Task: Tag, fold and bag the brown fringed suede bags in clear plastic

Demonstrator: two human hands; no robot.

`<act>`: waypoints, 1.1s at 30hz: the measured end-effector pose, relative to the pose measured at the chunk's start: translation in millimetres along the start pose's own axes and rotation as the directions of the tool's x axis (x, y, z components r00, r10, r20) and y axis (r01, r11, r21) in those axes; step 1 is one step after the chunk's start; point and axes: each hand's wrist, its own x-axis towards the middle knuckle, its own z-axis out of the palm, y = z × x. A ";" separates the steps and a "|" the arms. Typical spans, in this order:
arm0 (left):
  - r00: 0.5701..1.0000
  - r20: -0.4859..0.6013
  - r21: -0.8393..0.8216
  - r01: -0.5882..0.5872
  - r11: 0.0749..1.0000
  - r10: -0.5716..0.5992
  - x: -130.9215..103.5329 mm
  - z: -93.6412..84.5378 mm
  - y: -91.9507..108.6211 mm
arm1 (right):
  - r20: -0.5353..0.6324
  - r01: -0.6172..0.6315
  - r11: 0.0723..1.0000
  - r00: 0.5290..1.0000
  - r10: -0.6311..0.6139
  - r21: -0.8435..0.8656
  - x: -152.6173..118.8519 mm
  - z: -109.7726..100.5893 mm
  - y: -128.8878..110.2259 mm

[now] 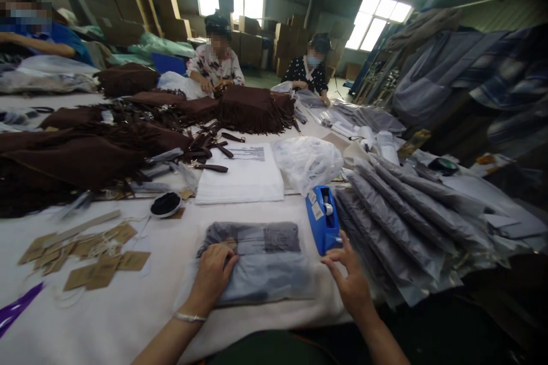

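Observation:
A dark folded item in a clear plastic bag [265, 265] lies flat at the table's front. On its left part rests my left hand [216, 271], fingers laid on the plastic, with a bracelet at the wrist. Right of the bag stands a blue tape dispenser [323, 222] with a roll in it. My right hand [349, 274] is at the dispenser's near end, thumb and fingers apart; whether a strip of tape clings to a fingertip is too small to tell.
Brown cardboard tags [100, 268] and a small dish of black bits [165, 204] lie at left. Stacked bagged goods [394, 222] fill the right. White plastic bags [242, 177] and fringed brown bags [257, 108] lie beyond. Several people work across the table.

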 end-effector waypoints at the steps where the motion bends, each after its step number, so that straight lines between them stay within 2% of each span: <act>1: 1.000 -0.008 0.000 -0.004 1.000 0.004 -0.1 0.3 -0.5 | 0.139 0.101 0.995 0.985 -0.104 0.027 6.4 8.6 -13.0; 2: 1.000 -0.016 0.005 -0.007 1.000 0.007 0.0 0.5 -0.9 | 0.278 0.194 0.980 0.939 -0.201 0.052 14.8 18.1 -26.2; 4: 1.000 -0.026 0.027 -0.014 1.000 0.015 0.2 0.7 -1.4 | 0.506 0.360 0.932 0.796 -0.334 0.050 35.0 38.5 -49.8; 6: 0.999 -0.032 0.058 -0.021 0.998 0.023 0.2 0.7 -0.8 | 0.651 0.494 0.869 0.668 -0.361 -0.026 54.1 58.2 -65.4; 7: 0.999 -0.033 0.072 -0.024 0.997 0.026 0.0 0.7 -0.1 | 0.695 0.540 0.838 0.633 -0.341 -0.081 61.6 67.0 -69.5; 8: 0.999 -0.032 0.086 -0.025 0.996 0.028 -0.2 0.7 0.9 | 0.721 0.572 0.809 0.617 -0.315 -0.136 67.4 75.0 -71.3; 10: 0.999 -0.026 0.112 -0.027 0.993 0.030 -0.4 0.5 3.3 | 0.731 0.592 0.770 0.631 -0.259 -0.238 74.9 87.0 -69.3; 13: 0.999 -0.014 0.139 -0.032 0.990 0.034 -0.3 -0.5 6.8 | 0.674 0.529 0.762 0.719 -0.169 -0.373 82.0 91.8 -59.9; 16: 1.000 -0.007 0.131 -0.028 0.991 0.030 0.1 -1.5 8.7 | 0.588 0.447 0.758 0.802 -0.104 -0.476 86.3 83.6 -51.0; 18: 1.000 -0.002 0.117 -0.027 0.993 0.027 -0.1 -1.3 8.6 | 0.543 0.420 0.783 0.830 -0.126 -0.459 83.5 77.7 -45.4; 22: 1.000 -0.003 0.098 -0.021 0.995 0.022 -1.8 0.6 5.4 | 0.508 0.385 0.879 0.837 -0.204 -0.281 65.0 77.6 -34.2; 25: 1.000 -0.026 0.070 -0.011 0.998 0.013 -2.9 -2.2 6.1 | 0.417 0.332 0.896 0.889 -0.192 -0.296 50.8 80.4 -37.8; 27: 0.998 -0.051 0.014 -0.039 0.999 0.040 -2.8 -9.5 13.0 | 0.395 0.366 0.903 0.882 -0.259 -0.226 40.8 79.6 -50.9; 29: 0.994 -0.066 -0.062 -0.087 0.994 0.083 -1.3 -21.3 26.3 | 0.444 0.417 0.906 0.828 -0.343 -0.078 28.5 77.7 -69.1; 31: 0.991 -0.062 -0.148 -0.122 0.981 0.114 1.6 -35.1 43.2 | 0.488 0.411 0.910 0.785 -0.381 0.048 15.1 76.6 -85.9; 33: 0.990 -0.044 -0.231 -0.137 0.963 0.131 5.0 -47.3 58.5 | 0.504 0.376 0.919 0.775 -0.382 0.117 3.6 77.1 -96.4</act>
